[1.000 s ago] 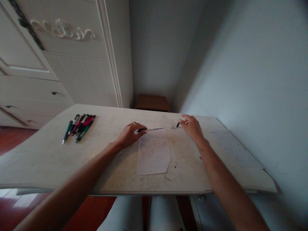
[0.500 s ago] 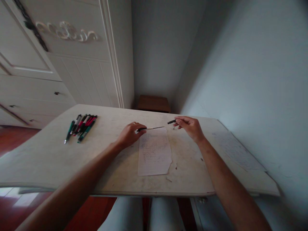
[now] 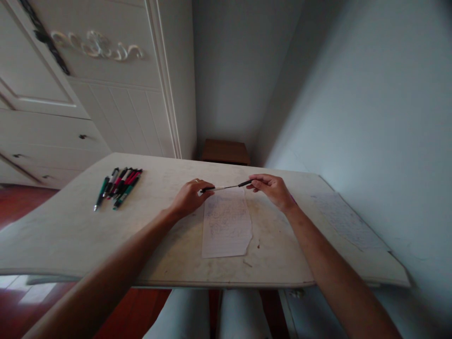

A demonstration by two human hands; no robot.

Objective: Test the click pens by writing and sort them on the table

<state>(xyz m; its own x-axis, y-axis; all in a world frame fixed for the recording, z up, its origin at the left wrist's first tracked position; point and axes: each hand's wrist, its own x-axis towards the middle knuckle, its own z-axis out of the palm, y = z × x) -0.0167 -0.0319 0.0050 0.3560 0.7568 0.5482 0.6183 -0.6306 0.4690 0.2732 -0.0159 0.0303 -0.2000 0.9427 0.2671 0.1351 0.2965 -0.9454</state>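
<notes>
My left hand (image 3: 192,197) pinches the white and black half of a pen (image 3: 219,188), and a thin dark refill sticks out of it to the right. In the fingers of my right hand (image 3: 270,188) is a black pen barrel piece (image 3: 245,183), pointing left. The refill's tip meets the open end of this piece; how far inside it reaches I cannot tell. Both hands are closed, above the far edge of a sheet of lined paper (image 3: 226,226) with scribbles on it.
Several pens (image 3: 122,186) lie in a bunch on the left of the worn white table (image 3: 169,263). Another written sheet (image 3: 342,221) lies at the right, by the wall. A white cabinet (image 3: 130,103) and a brown wooden piece (image 3: 226,151) stand beyond the table.
My right hand has moved left with the black barrel piece, closing the gap to the refill's tip. My left hand has stayed in place with its pen half.
</notes>
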